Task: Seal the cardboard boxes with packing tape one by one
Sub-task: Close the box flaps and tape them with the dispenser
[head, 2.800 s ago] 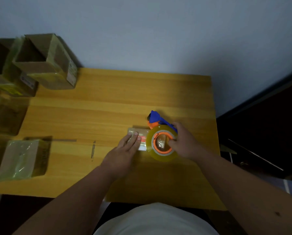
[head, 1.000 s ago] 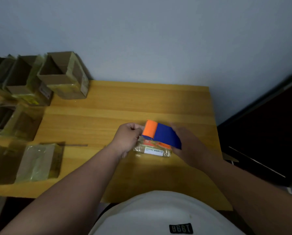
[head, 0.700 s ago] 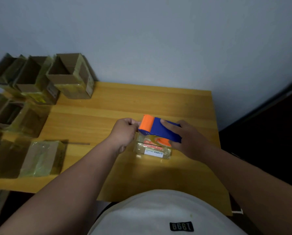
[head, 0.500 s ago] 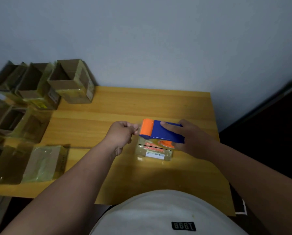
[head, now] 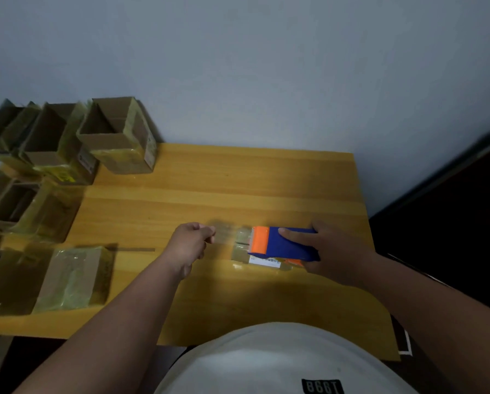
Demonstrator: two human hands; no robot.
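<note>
A small flat cardboard box (head: 241, 253) with a white label lies on the wooden table (head: 209, 183), right of centre. My right hand (head: 332, 251) grips a blue and orange tape dispenser (head: 280, 244) held over the box's right part. My left hand (head: 191, 245) pinches the free end of a clear tape strip (head: 226, 233) that stretches from the dispenser's orange end to the left, above the box. Most of the box is hidden under the dispenser.
Several open cardboard boxes (head: 116, 135) stand at the table's back left corner and along its left edge. A taped box (head: 70, 280) lies at the front left. A wall rises behind the table, and dark floor lies to the right.
My hands have drawn apart: the left hand pulled the tape end leftwards while the right hand carried the dispenser to the right, so a longer strip spans over the box.
</note>
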